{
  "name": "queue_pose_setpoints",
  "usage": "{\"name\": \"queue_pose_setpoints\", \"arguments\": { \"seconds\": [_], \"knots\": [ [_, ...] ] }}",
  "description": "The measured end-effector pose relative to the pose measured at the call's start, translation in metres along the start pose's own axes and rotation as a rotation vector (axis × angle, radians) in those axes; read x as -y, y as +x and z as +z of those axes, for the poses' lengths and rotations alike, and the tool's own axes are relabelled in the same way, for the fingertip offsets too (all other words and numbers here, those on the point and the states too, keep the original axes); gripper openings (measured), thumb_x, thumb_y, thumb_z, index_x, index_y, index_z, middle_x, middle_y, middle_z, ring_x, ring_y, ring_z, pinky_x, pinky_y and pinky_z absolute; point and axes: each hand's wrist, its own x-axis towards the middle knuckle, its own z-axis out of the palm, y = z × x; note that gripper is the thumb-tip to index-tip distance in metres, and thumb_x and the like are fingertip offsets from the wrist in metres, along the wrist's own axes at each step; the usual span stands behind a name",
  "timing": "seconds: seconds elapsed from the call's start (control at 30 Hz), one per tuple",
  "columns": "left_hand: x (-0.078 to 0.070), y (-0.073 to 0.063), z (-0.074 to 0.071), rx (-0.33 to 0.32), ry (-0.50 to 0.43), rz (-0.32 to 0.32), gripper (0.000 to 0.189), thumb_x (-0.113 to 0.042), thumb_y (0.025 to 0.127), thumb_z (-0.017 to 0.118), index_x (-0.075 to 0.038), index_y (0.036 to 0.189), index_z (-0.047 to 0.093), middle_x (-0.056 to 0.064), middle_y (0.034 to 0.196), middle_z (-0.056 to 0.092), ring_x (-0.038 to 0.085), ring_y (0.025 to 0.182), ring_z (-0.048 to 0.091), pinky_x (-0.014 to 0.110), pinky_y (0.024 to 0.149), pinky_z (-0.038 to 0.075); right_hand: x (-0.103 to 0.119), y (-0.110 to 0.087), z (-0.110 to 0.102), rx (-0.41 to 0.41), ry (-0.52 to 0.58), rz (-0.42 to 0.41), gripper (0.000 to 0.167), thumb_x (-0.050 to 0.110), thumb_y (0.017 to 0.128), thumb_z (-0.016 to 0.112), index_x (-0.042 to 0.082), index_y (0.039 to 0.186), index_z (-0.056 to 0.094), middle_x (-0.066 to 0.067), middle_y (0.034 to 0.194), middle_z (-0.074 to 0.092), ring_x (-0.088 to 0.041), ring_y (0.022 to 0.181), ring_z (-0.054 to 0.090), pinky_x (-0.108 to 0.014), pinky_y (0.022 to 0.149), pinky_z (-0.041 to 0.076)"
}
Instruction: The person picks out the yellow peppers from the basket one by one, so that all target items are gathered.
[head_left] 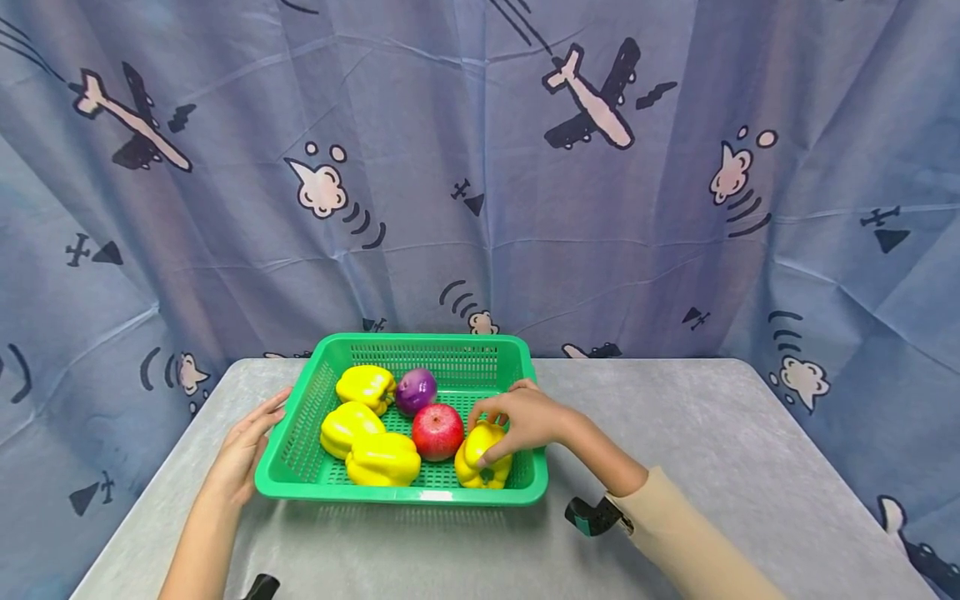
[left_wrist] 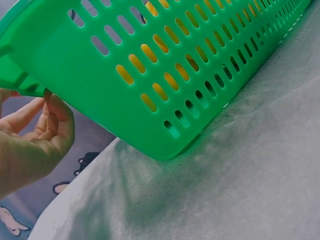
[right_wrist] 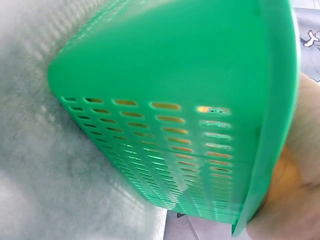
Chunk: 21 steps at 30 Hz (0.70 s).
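Observation:
A green plastic basket with slotted walls stands on the table. Inside its right end, my right hand grips a yellow bell pepper, thumb and fingers on either side. The basket wall hides most of that hand in the right wrist view. My left hand holds the basket's left rim; the left wrist view shows its curled fingers at the edge. A red apple-like fruit sits left of the gripped pepper, with a round purple vegetable behind it. Three more yellow bell peppers lie at the basket's left.
A grey-white cloth covers the table, which extends on both sides of the basket. Behind it hangs a blue curtain printed with airplanes. A black wrist device sits by the right sleeve.

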Motion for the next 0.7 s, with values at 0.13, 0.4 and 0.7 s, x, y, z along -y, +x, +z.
{"name": "queue_pose_setpoints", "arguments": {
  "seconds": [0.13,0.4,0.7],
  "knots": [
    [0.0002,-0.0004,-0.0007,0.001,0.004,0.005,0.043,-0.013,0.114,0.043,-0.042,0.118,0.075,-0.018,0.118,0.071,0.002,0.105,0.068,0.021,0.087,0.059,0.0001,0.0002,0.0006,-0.016,0.028,0.001,0.035,0.044,0.083,0.088,0.025,0.109,0.072,0.011,0.101,0.076,-0.015,0.103,0.069,-0.054,0.104,0.031],
    [-0.001,-0.0001,-0.0003,-0.008,0.019,-0.019,0.043,-0.014,0.114,0.044,-0.044,0.116,0.074,-0.02,0.118,0.071,0.001,0.105,0.068,0.021,0.087,0.059,-0.0017,-0.0018,0.0009,-0.036,0.096,-0.007,0.036,0.041,0.085,0.084,0.023,0.114,0.072,0.004,0.109,0.078,-0.02,0.107,0.07,-0.057,0.107,0.029],
    [-0.0013,0.0001,0.0008,-0.016,0.018,-0.016,0.041,-0.014,0.114,0.045,-0.043,0.116,0.074,-0.017,0.117,0.071,0.002,0.103,0.068,0.022,0.086,0.06,-0.0051,-0.0017,-0.0027,-0.041,0.237,-0.042,0.037,0.035,0.088,0.084,0.017,0.118,0.071,-0.006,0.118,0.077,-0.025,0.109,0.072,-0.06,0.114,0.04]
  ]
}}
